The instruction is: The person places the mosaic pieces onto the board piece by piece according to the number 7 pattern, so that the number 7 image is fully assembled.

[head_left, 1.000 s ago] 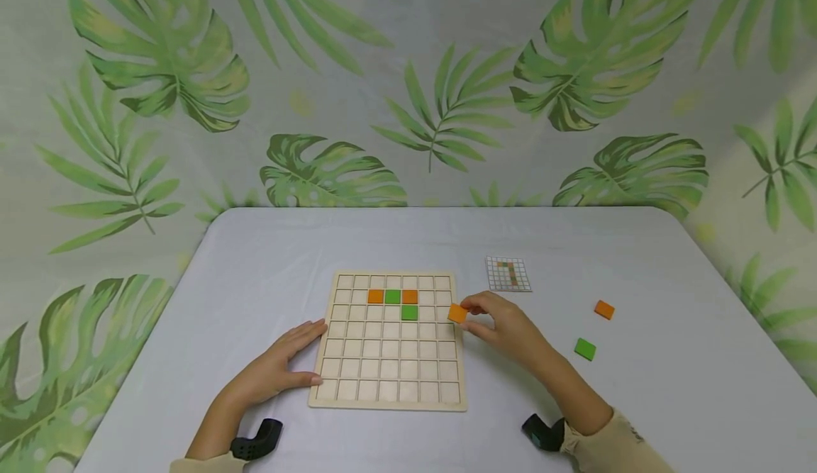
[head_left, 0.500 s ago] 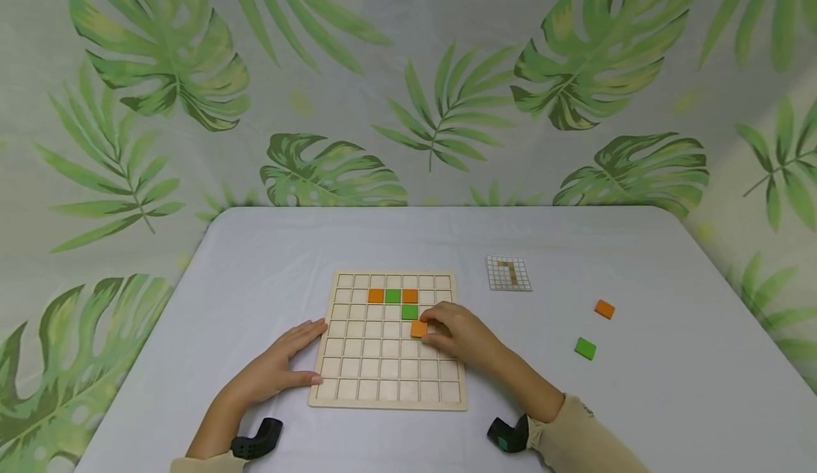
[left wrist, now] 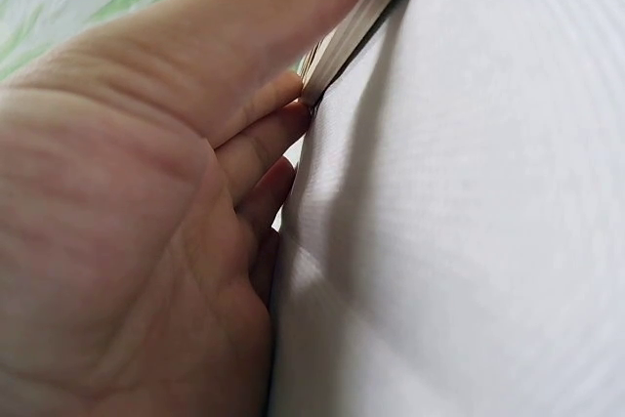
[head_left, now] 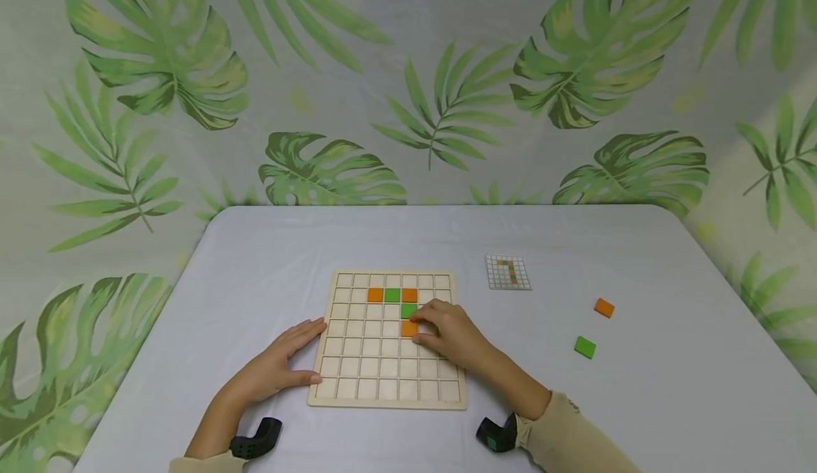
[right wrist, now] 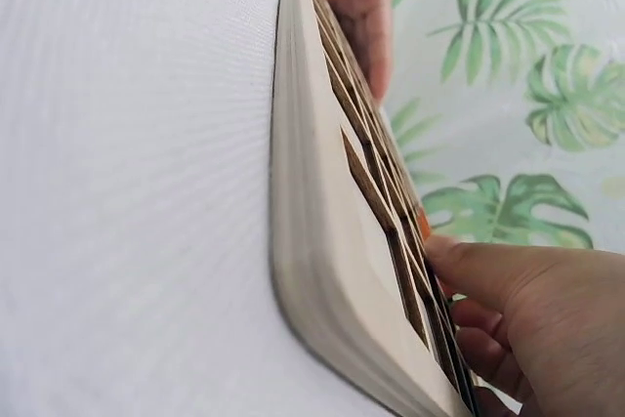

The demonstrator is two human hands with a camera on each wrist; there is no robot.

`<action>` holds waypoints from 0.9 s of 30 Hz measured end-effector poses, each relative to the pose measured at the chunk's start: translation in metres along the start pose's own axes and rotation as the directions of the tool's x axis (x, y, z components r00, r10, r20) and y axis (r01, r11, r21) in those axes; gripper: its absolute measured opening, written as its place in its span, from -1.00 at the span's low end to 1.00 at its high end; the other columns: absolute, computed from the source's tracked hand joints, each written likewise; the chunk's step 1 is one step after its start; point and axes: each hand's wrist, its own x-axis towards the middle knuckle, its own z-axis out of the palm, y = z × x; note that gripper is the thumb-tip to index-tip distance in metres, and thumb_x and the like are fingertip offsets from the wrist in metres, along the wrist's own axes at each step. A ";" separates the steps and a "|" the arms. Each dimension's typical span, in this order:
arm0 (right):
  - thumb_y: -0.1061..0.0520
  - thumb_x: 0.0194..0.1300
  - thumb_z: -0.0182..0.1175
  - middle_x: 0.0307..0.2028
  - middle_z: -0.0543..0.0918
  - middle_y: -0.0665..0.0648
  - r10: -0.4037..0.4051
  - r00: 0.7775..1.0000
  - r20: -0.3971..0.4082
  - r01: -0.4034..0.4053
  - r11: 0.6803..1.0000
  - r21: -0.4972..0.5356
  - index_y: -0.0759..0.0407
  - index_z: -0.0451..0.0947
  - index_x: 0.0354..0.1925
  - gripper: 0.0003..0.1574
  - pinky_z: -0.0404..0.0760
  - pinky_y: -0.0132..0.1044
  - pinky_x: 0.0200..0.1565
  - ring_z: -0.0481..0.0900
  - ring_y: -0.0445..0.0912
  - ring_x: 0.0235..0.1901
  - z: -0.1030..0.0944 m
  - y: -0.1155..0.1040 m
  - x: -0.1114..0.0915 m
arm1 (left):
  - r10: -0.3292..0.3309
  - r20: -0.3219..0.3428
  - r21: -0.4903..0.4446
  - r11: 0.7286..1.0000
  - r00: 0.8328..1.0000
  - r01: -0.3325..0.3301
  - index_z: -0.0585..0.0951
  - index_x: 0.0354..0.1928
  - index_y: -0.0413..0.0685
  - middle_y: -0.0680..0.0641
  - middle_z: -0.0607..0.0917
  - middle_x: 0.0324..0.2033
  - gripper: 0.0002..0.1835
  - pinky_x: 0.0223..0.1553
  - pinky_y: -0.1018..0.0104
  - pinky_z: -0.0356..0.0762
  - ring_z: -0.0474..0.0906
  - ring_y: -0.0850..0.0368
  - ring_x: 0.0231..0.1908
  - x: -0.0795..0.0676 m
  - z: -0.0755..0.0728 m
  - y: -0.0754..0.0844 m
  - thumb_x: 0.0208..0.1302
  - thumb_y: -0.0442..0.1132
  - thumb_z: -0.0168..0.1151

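A wooden grid board (head_left: 383,370) lies flat on the table. Two orange tiles with a green tile (head_left: 392,295) between them form a row near its top, and another green tile (head_left: 408,310) sits below the right end. Directly under that one is an orange tile (head_left: 408,328), lined up with its cell, its right side pinched by the thumb and index finger of my right hand (head_left: 456,335). My left hand (head_left: 277,362) rests at the board's left edge, fingers extended and thumb touching the frame. The left wrist view shows that thumb (left wrist: 293,7) against the wooden side.
A small pattern card (head_left: 508,272) lies beyond the board's right corner. Farther right are a loose orange tile (head_left: 603,308) and a loose green tile (head_left: 584,347). A leaf-print cloth (head_left: 440,118) hangs behind the table (head_left: 268,246).
My right hand has carried the orange tile leftward from the board's right edge into the cell under the lower green tile. My left hand has stayed in place.
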 end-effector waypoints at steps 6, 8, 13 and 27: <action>0.04 0.04 0.33 -0.19 0.54 -0.07 0.063 0.998 0.029 -0.065 0.997 0.050 0.10 0.55 -0.08 -0.57 0.44 -0.28 -0.17 0.46 -0.22 -0.23 -0.005 -0.002 -0.001 | 0.006 -0.001 -0.001 1.000 1.000 -0.006 0.19 0.33 -0.06 -0.07 0.15 0.31 -0.06 0.19 -0.20 -0.13 -0.10 -0.16 0.30 0.000 0.000 -0.001 -0.10 0.11 0.33; 0.06 0.07 0.31 -0.15 0.54 -0.05 0.102 0.994 0.046 -0.106 0.990 0.090 0.11 0.53 -0.04 -0.55 0.45 -0.26 -0.12 0.47 -0.21 -0.17 -0.010 -0.004 -0.003 | 0.008 -0.001 -0.001 1.000 1.000 -0.008 0.19 0.33 -0.06 -0.07 0.15 0.31 -0.06 0.19 -0.20 -0.13 -0.10 -0.16 0.30 0.000 0.001 -0.001 -0.10 0.11 0.33; 0.10 0.11 0.28 -0.10 0.52 -0.01 0.144 0.989 0.037 -0.147 0.978 0.148 0.16 0.50 -0.01 -0.55 0.50 -0.25 -0.12 0.49 -0.11 -0.13 -0.028 -0.007 -0.009 | -0.001 0.002 -0.003 1.000 1.000 0.001 0.18 0.33 -0.05 -0.07 0.14 0.32 -0.06 0.19 -0.20 -0.14 -0.11 -0.16 0.30 -0.001 0.000 0.000 -0.10 0.11 0.33; 0.19 -0.07 0.39 -0.02 0.47 0.00 0.105 0.975 -0.197 -0.118 0.992 -0.051 0.17 0.45 0.02 -0.38 0.47 -0.15 -0.09 0.41 -0.07 0.00 -0.097 0.032 -0.083 | -0.003 0.003 0.005 1.000 1.000 0.003 0.18 0.33 -0.06 -0.08 0.14 0.32 -0.06 0.18 -0.21 -0.13 -0.10 -0.17 0.30 0.000 0.000 0.000 -0.10 0.10 0.33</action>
